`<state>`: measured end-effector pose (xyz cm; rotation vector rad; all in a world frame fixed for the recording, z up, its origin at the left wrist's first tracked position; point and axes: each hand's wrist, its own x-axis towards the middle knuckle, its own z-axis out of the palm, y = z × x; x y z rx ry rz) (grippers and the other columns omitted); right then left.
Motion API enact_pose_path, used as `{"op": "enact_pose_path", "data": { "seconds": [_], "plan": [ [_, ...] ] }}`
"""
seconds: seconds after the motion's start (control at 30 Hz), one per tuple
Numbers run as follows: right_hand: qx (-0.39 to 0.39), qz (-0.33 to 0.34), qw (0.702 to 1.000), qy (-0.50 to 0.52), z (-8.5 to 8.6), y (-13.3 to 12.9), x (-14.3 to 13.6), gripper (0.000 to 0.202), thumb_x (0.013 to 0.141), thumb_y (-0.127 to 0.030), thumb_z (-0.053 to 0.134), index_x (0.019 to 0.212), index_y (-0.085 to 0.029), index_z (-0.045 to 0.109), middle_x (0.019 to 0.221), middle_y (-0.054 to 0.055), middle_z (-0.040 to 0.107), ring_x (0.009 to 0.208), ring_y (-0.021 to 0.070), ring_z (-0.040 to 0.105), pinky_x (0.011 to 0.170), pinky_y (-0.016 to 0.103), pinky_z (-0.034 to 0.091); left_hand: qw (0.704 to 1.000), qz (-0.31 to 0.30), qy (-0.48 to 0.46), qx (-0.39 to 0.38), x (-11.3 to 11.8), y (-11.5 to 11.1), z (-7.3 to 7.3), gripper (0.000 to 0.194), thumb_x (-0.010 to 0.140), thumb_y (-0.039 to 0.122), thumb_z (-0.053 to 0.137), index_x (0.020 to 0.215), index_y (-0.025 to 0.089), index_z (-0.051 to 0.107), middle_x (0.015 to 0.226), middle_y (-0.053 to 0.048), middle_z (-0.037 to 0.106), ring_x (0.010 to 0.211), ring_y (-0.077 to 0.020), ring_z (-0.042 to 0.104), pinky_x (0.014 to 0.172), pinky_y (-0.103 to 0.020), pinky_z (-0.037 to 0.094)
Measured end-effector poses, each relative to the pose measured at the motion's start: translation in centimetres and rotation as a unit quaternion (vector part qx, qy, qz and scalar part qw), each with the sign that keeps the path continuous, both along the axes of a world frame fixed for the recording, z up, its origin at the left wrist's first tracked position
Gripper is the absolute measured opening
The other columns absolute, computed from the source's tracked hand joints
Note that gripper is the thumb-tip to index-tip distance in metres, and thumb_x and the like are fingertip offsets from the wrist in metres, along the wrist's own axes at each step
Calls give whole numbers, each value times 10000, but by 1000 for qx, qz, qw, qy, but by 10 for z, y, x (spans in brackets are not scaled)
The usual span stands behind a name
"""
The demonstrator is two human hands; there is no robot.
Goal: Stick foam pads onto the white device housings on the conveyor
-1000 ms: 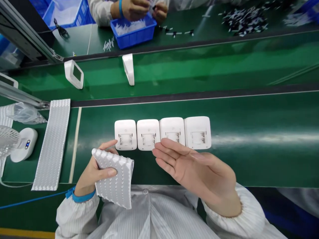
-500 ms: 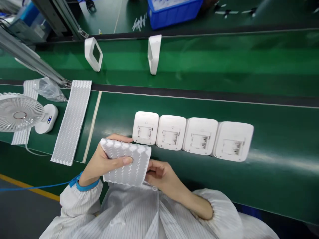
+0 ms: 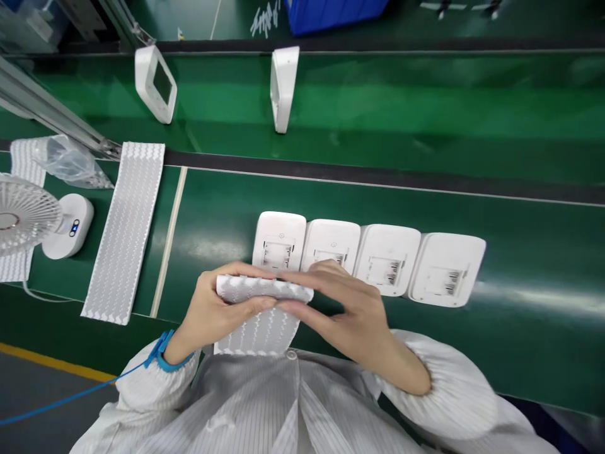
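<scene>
Right, both hands are together on the patterned white sheet point(image 3: 258, 337), just in front of the striped smock point(image 3: 265, 403). The left hand point(image 3: 210, 312) clamps its left end, thumb on the near side, fingers along the far edge; the right hand point(image 3: 354, 309) pinches at the right end, reaching in from the side, palm inward, thumb and index finger stretched toward the left fingertips. So the sheet lies between them, its folded upper edge running left to right, the rest hanging toward the body, neither hand clearly nearer. Just beyond, 4 white devices point(image 3: 392, 243) sit in a row on the green bench point(image 3: 212, 208), the right fingers overlapping the 2nd from the left; touching or not, I can't tell. Farther left lies a long patterned strip point(image 3: 125, 233), beside a small fan point(image 3: 70, 227).
</scene>
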<state>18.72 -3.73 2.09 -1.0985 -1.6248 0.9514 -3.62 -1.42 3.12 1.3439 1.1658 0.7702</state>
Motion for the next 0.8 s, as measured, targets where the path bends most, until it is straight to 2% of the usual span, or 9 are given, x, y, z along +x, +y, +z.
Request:
{"op": "enact_pose_path", "data": {
  "seconds": [0.1, 0.23, 0.3, 0.47, 0.53, 0.63, 0.7, 0.73, 0.8],
  "plan": [
    [-24, 1, 998, 55, -5, 7, -8, 249, 919, -187, 808, 1142, -297, 799, 925, 0, 828, 739, 159, 736, 687, 309, 602, 1000, -16, -24, 7, 2, 6, -5, 152, 843, 273, 886, 985, 235, 845, 906, -48, 845, 774, -217, 795, 647, -296, 644],
    [-37, 10, 997, 67, -12, 14, -8, 117, 953, -245, 777, 1061, -266, 820, 795, -2, 809, 597, 137, 672, 570, 288, 558, 998, -24, -53, 21, 2, 15, -12, 75, 845, 242, 877, 914, 258, 855, 867, -24, 853, 724, -212, 802, 623, -300, 652],
    [-17, 17, 999, 44, -12, 19, -5, 122, 962, -256, 769, 1075, -264, 814, 809, 3, 812, 631, 146, 700, 598, 296, 577, 998, -23, -57, 23, 1, 19, -16, 81, 846, 217, 872, 912, 262, 856, 872, -17, 855, 741, -212, 809, 652, -302, 662],
    [-13, 7, 997, -73, 1, 32, 9, 318, 919, -259, 819, 1231, -282, 759, 1124, 66, 803, 990, 226, 772, 834, 372, 654, 998, -16, -44, 28, -3, 27, -24, 135, 842, 154, 860, 921, 263, 859, 880, -2, 855, 749, -196, 804, 660, -272, 646],
    [20, 8, 993, -117, 6, 38, 15, 256, 930, -220, 801, 1173, -295, 768, 1097, 62, 799, 955, 221, 765, 799, 374, 648, 999, -19, -34, 26, -4, 29, -26, 127, 845, 162, 858, 926, 259, 860, 874, -2, 854, 727, -193, 794, 641, -270, 631],
    [83, 62, 980, -167, 9, 48, 22, 141, 963, -160, 742, 1044, -271, 773, 988, 45, 804, 835, 189, 753, 723, 344, 629, 999, -24, -18, 25, -5, 32, -28, 87, 861, 200, 849, 931, 251, 856, 877, -6, 852, 715, -192, 781, 615, -269, 599],
    [95, 95, 972, -192, 6, 54, 23, 117, 976, -158, 718, 1023, -255, 762, 970, 41, 803, 830, 186, 756, 716, 330, 627, 1000, -21, 8, 17, -5, 34, -31, 39, 867, 241, 847, 906, 239, 848, 850, -8, 843, 679, -186, 757, 576, -268, 562],
    [92, 97, 971, -199, 4, 58, 22, 108, 981, -166, 711, 1019, -254, 758, 972, 40, 802, 846, 189, 759, 728, 328, 628, 1000, -14, 24, 7, -5, 35, -32, 38, 868, 266, 844, 884, 231, 840, 819, -7, 832, 658, -183, 741, 557, -266, 541],
    [58, 54, 977, -197, -3, 66, 18, 79, 987, -191, 705, 993, -255, 751, 962, 37, 796, 835, 185, 752, 712, 317, 618, 998, 5, 51, -26, -6, 38, -36, 90, 872, 304, 830, 859, 217, 816, 773, -3, 804, 645, -180, 717, 545, -263, 520]
  ]
}}
